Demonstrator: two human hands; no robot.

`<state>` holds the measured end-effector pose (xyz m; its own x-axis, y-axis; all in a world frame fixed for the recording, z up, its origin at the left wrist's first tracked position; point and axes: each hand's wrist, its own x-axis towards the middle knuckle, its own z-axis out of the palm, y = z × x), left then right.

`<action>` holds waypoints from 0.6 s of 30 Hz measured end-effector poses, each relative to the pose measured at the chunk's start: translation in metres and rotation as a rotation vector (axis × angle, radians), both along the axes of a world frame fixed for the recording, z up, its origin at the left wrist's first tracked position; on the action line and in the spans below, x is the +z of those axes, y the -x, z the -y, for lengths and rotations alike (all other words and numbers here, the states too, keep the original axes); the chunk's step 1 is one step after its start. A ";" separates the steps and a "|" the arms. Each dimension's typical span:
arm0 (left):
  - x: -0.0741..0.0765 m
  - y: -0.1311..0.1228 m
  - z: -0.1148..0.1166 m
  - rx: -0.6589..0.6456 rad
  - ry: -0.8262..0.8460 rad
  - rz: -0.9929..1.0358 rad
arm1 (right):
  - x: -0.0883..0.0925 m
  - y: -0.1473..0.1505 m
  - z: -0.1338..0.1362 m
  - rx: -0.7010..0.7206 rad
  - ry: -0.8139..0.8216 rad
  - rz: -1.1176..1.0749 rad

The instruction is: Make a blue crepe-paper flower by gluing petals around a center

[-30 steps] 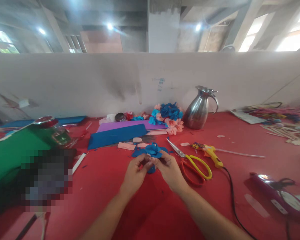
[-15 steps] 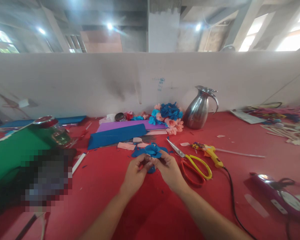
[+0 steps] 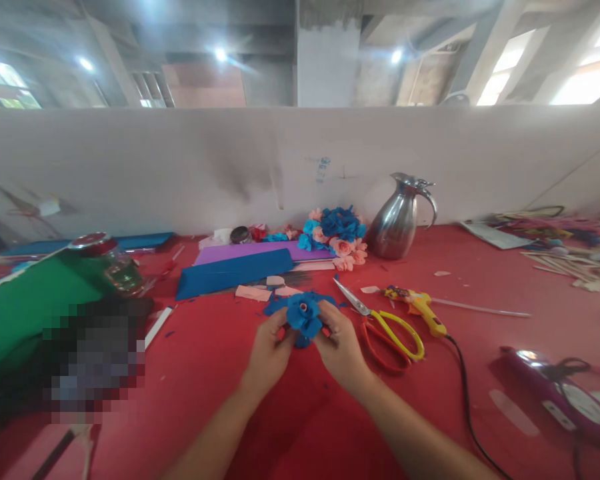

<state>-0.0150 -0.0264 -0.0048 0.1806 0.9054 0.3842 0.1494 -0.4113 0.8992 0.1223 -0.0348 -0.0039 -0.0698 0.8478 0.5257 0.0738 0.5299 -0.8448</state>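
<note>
A blue paper flower [image 3: 304, 316] faces the camera over the middle of the red table, a small pale round spot at its centre. My left hand [image 3: 271, 347] grips it from the left and my right hand [image 3: 339, 343] from the right; the petals hide some fingertips. Behind and below the flower lie blue paper pieces [image 3: 276, 305]. Scissors [image 3: 390, 333] with red and yellow handles rest just right of my right hand. Beyond them is a yellow glue gun [image 3: 423, 310] with a black cord.
Blue sheet [image 3: 235, 272], purple sheet [image 3: 220, 253], flower bunch [image 3: 337, 230] and metal jug [image 3: 395, 223] stand or lie toward the white partition [image 3: 180, 167]. Left are a jar [image 3: 115, 267] and green sheet [image 3: 45, 300]; right, a purple device [image 3: 555, 387] and wooden sticks [image 3: 570, 267].
The blue flower has tilted toward the camera, so its round centre now shows. Both hands have shifted slightly around it, their fingertips now more hidden by petals.
</note>
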 end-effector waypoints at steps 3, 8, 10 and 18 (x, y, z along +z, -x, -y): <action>0.005 -0.001 0.002 0.035 -0.059 -0.029 | 0.004 -0.001 0.003 -0.004 -0.074 0.047; 0.008 0.000 0.004 0.058 -0.150 -0.077 | 0.007 -0.001 0.006 -0.003 -0.121 0.081; 0.007 0.000 0.005 0.065 -0.175 -0.090 | 0.008 -0.001 0.007 0.004 -0.140 0.087; 0.007 -0.002 0.008 0.089 -0.125 -0.061 | 0.010 -0.002 0.008 -0.006 -0.132 0.108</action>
